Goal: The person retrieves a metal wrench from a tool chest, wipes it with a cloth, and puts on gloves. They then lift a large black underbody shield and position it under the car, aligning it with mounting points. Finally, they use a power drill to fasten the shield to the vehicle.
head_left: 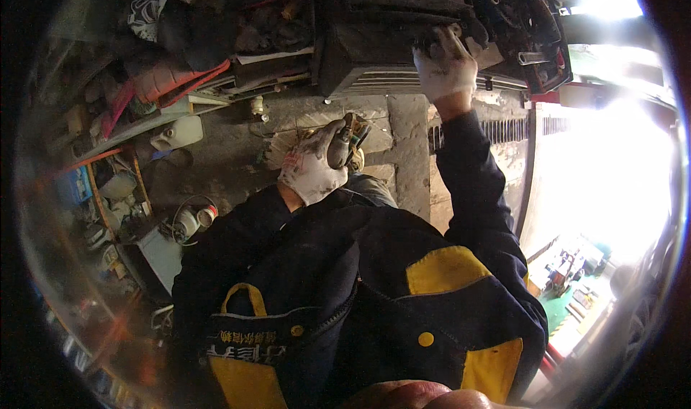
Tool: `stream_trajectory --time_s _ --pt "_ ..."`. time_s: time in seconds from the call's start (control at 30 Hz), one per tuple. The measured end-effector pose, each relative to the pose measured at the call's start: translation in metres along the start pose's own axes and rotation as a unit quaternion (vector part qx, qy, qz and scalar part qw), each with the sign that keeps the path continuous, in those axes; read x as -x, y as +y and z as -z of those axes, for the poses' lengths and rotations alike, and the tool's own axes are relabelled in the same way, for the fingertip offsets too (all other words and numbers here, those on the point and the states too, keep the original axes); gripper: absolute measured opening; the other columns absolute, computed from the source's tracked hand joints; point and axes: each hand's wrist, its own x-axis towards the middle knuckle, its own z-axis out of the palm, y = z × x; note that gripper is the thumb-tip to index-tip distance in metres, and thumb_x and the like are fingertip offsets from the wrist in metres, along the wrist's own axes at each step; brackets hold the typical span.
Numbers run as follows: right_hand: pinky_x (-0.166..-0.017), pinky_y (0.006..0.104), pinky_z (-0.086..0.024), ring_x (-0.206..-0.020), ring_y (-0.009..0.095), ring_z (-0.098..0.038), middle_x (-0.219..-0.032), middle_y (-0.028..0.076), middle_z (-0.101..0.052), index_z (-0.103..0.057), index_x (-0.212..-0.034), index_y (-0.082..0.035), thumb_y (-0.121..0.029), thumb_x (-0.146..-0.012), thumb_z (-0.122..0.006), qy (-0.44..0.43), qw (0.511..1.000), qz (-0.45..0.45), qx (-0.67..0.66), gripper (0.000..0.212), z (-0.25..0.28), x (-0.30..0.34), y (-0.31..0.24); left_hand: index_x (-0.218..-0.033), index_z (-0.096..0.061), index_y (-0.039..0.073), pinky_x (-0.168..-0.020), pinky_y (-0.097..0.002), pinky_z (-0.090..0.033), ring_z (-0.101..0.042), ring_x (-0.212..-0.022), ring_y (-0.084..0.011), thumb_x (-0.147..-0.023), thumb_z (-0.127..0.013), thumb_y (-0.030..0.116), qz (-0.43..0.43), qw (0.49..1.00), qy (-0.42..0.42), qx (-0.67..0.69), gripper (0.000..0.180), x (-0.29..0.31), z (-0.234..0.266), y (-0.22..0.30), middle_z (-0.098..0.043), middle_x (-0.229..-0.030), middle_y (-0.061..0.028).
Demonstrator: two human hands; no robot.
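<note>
Overhead, right hand [446,67] grips dark machinery [389,46]; left hand [313,166] holds tool [344,143].

White gloves on left hand [311,170] and right hand [446,67] — navy jacket [360,294], yellow patches.

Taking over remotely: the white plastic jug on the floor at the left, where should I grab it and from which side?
Judging by its pose, take the white jug by the neck just under its cap, at its left end, coming down from above. It lies on its side on the stone floor, and clutter crowds its far side. No handle is clear at this size.
</note>
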Motion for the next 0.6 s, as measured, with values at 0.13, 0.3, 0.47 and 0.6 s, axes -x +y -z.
stream_trajectory --time_s 0.13,0.3,0.47,0.6 --pt "-0.083 0.0318 -0.061 -0.095 0.018 -0.072 -0.114 0.015 -0.075 -0.068 -0.119 0.006 -0.003 -0.090 -0.076 -0.136 0.929 -0.019 -0.345 0.032 0.000 0.055 -0.031 -0.143 -0.057 0.008 -0.107 -0.0442 -0.049 -0.060 -0.126 -0.0381 -0.079 -0.076 0.023 -0.037 0.999 0.006 0.035 0.068 -0.006 0.009 0.000 -0.060 -0.141 -0.0203" --pt "-0.082 0.0325 -0.061 -0.092 0.018 -0.073 -0.107 0.017 -0.076 -0.070 -0.116 0.007 -0.007 -0.090 -0.076 -0.219 0.907 -0.046 -0.358 0.030 -0.001 0.082 -0.061 -0.142 -0.057 0.005 -0.110 -0.0455 -0.046 -0.059 -0.128 -0.0350 -0.087 -0.070 0.031 -0.095 0.991 -0.070 -0.060 0.062 -0.010 0.003 -0.011 -0.062 -0.138 -0.0199" --pt "-0.073 0.0358 -0.059 -0.078 0.025 -0.073 -0.092 0.016 -0.077 -0.077 -0.100 -0.001 -0.030 -0.087 -0.078 -0.302 0.916 -0.099 -0.246 0.032 0.008 0.071 -0.067 -0.139 -0.058 0.003 -0.109 -0.0475 -0.046 -0.060 -0.122 -0.0348 -0.079 -0.073 0.035 -0.126 0.990 -0.057 -0.015 0.069 -0.015 0.002 -0.025 -0.064 -0.131 -0.0191" --pt "-0.072 0.0367 -0.059 -0.080 0.030 -0.074 -0.091 0.016 -0.077 -0.077 -0.100 -0.003 -0.032 -0.090 -0.076 -0.299 0.931 -0.093 -0.185 0.031 -0.003 0.074 -0.074 -0.144 -0.053 0.003 -0.111 -0.0471 -0.044 -0.058 -0.125 -0.0374 -0.076 -0.075 0.035 -0.077 0.984 -0.146 -0.074 0.079 -0.016 0.001 -0.028 -0.060 -0.137 -0.0210"
